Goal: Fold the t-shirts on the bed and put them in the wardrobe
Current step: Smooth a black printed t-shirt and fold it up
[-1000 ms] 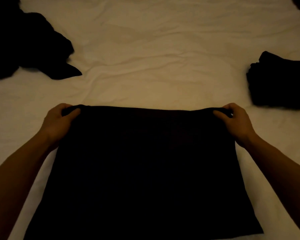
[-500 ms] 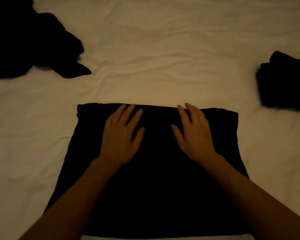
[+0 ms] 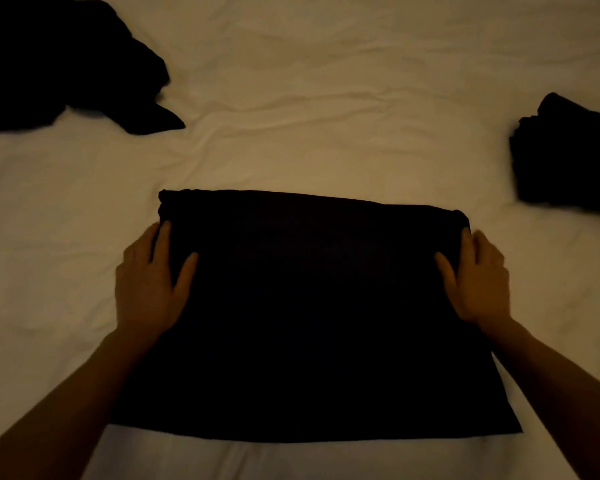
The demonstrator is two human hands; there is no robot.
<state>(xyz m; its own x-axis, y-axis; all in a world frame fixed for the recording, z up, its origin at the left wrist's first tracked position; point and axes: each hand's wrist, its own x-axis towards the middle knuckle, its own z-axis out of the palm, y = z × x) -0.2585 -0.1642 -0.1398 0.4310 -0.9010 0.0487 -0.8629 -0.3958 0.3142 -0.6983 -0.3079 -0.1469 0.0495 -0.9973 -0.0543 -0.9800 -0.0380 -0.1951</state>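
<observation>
T-shirt (image 3: 312,306) between both hands' fingers (image 3: 160,244)

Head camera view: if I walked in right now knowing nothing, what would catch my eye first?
A big black t-shirt spread flat on the pale bed sheet fills the middle, with the left hand and right hand on its two side edges, thumbs resting on top. A rumpled heap of dark clothes lies at the far left, and a neat folded dark stack sits at the right edge.
</observation>
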